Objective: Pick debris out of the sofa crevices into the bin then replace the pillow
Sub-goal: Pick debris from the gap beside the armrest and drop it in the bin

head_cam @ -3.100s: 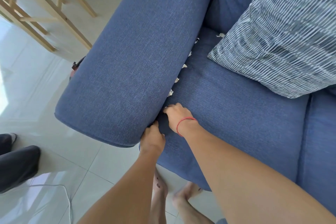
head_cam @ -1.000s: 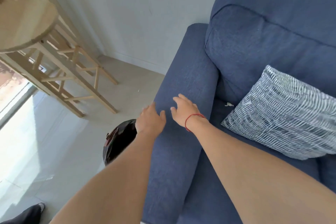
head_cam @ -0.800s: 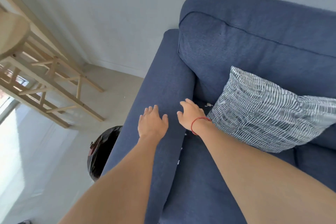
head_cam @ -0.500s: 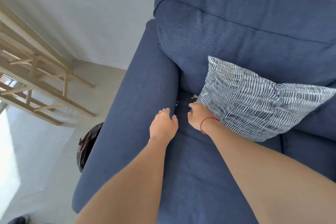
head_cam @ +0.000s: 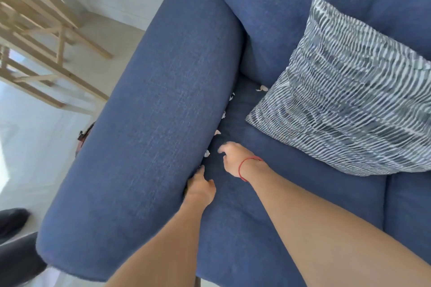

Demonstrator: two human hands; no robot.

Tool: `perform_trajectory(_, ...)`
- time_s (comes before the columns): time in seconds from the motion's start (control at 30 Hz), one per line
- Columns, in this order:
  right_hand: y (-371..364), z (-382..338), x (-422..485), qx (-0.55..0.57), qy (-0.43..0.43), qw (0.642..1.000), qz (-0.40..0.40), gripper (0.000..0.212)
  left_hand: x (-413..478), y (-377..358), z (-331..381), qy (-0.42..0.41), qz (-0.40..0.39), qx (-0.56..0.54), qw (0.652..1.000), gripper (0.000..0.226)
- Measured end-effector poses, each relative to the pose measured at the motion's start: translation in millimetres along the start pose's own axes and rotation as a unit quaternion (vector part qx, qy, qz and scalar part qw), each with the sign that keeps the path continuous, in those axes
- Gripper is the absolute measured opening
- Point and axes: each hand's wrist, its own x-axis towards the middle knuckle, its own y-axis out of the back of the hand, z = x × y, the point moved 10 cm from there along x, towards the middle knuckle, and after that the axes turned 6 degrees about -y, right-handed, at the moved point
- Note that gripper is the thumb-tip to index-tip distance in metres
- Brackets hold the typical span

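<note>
Bare forearms, a thin red string bracelet (head_cam: pixel 242 165) on the right wrist.

A single head-worn wide-angle camera looks steeply down and forward from close above the sofa (head_cam: pixel 303 193), centred on its armrest (head_cam: pixel 151 123) and seat; floor (head_cam: pixel 35 147) fills the left edge, both forearms enter from below.

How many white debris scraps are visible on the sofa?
5: four along the armrest crevice, at and, and one by the pillow corner. More may be hidden in the crevice.
</note>
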Motion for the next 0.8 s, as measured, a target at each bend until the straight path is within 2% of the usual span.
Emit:
perform_trajectory(0.27,-46.5,-25.6,45.3,-0.191,0.101,0.976,-0.029,0.065,34.3,-22.4,-21.9,0.003,0.005,-0.009,1.0,0.073)
perform_trajectory(0.47,-59.3,-32.1,59.6,-0.272,0.118,0.952,-0.076,0.067,39.0,-23.9,-33.2,0.028,0.003,0.012,1.0,0.075)
perform_trajectory(0.67,-48.0,-37.1,59.4,-0.238,0.133,0.961,-0.042,0.056,38.7,-17.8,-28.4,0.031,0.011,0.037,0.999,0.076)
perform_trajectory(0.8,-32.8,-40.8,51.3,-0.156,0.146,0.977,0.025,0.031,29.1,-11.2,-17.8,0.012,0.027,0.036,0.999,0.065)
